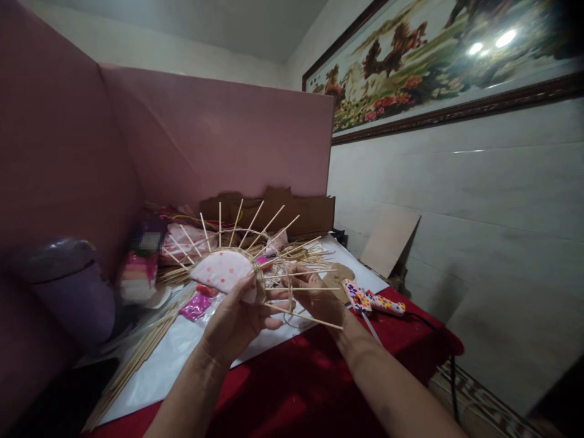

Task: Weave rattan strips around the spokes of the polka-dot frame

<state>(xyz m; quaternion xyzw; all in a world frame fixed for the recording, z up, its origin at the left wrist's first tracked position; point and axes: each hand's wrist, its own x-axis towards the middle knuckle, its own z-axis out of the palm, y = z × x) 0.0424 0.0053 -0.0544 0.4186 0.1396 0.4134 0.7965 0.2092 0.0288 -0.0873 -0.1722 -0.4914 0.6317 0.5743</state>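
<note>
My left hand is closed on the rim of a small basket base, a pink dotted fabric disc with thin wooden spokes fanning out from it. Woven reed runs around the disc's edge. My right hand sits just right of the base with its fingers pinched on a thin reed strand among the spokes. Both hands hold the piece above a table with a red cloth and a white sheet.
A floral-patterned glue gun with a black cord lies right of my hands. Loose wooden sticks, pink packets and fabric pieces clutter the left. Brown cardboard pieces stand behind, against a pink partition. A purple container sits far left.
</note>
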